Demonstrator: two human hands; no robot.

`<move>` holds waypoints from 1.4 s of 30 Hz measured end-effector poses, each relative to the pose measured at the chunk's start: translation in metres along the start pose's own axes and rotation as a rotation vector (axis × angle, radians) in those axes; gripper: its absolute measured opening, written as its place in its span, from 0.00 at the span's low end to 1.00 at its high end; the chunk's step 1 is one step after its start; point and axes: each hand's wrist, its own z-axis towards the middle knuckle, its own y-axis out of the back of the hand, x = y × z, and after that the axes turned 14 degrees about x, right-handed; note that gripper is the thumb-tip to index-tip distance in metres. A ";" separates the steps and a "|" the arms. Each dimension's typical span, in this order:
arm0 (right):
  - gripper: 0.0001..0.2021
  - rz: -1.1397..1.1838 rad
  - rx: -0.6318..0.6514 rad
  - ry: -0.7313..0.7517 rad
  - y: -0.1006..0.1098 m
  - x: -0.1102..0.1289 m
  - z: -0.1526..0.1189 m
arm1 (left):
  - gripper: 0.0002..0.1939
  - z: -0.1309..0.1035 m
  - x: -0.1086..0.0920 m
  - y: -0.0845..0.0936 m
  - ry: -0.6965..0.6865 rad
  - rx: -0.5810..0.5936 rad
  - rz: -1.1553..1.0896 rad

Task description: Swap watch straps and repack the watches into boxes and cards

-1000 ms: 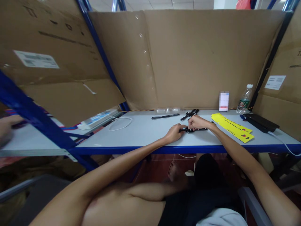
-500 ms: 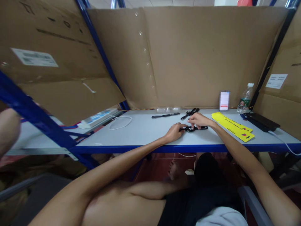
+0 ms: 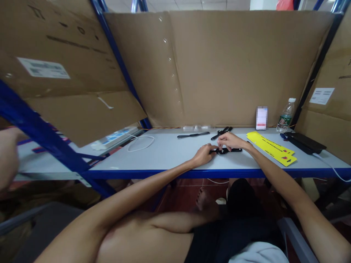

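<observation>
A black two-handled tool, which looks like a spokeshave (image 3: pixel 229 150), lies along the table near its front edge. My left hand (image 3: pixel 204 155) is closed around its left handle, fingers bent over it. Above the tool's middle, my right hand (image 3: pixel 227 140) is bent downward with thumb and fingers pinched together. Whatever is between those fingertips is too small to make out. Just behind my right hand lie more black tools (image 3: pixel 221 133) of a similar kind, partly overlapping. To their left rests a slim black bar (image 3: pixel 193 135) with wider ends.
Yellow cards (image 3: pixel 270 148) lie right of my right forearm. A phone (image 3: pixel 261 118), a water bottle (image 3: pixel 286 115) and a black device (image 3: pixel 304 141) with a cable stand farther right. Cardboard (image 3: pixel 219 65) walls the back. A power strip (image 3: pixel 116 137) and white cable are left; another person's limb (image 3: pixel 9 157) shows.
My right hand has shifted slightly left along the tool, its fingertips drawing closer to my left hand. My left hand keeps its hold. The other person's limb at the left has moved.
</observation>
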 end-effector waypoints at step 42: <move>0.17 -0.319 0.157 -0.281 0.017 -0.030 -0.007 | 0.19 0.001 0.003 -0.001 -0.021 -0.015 -0.033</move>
